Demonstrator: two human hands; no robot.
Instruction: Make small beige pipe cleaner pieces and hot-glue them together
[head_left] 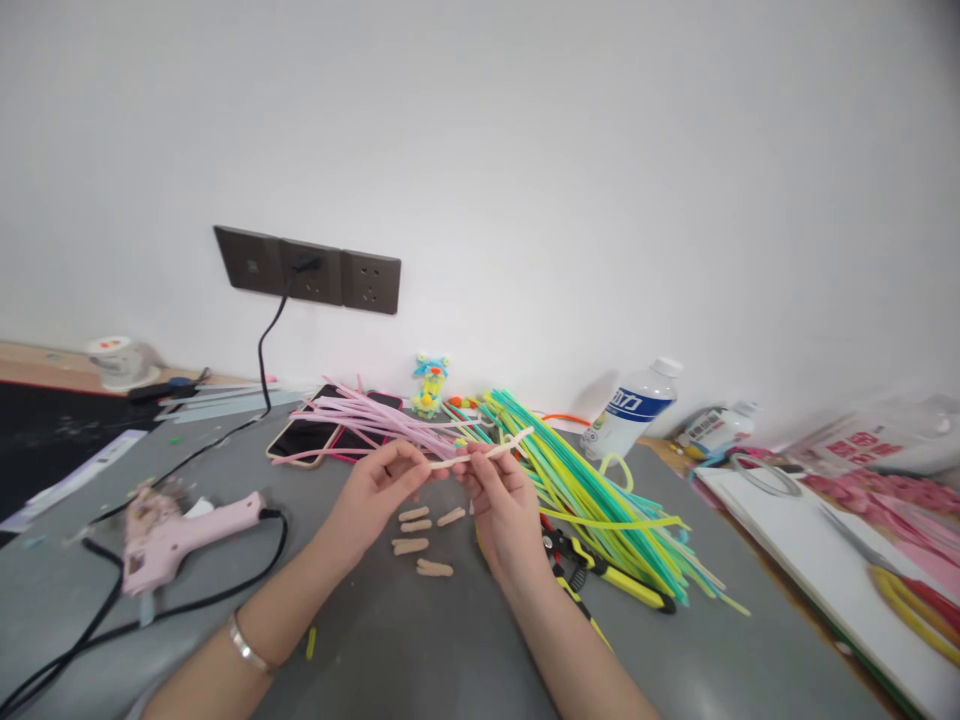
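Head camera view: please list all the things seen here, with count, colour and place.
pipe cleaner: one, cream, held by left hand and right hand
short pieces: five, cream, on the table below the hands
pink bundle: many stems, pink, behind the left hand
green bundle: many stems, green and yellow, right of the hands
cutters: one, yellow and black, at the green bundle's near edge
glue gun: one, pink, far left on the table
phones: apparently two, dark, under the pink bundle
bottle: one, clear with blue label, tilted near the wall
socket panel: one, dark, on the wall
table: one, grey, under everything
left hand: one, pinching the pipe cleaner's left end
right hand: one, pinching its middle
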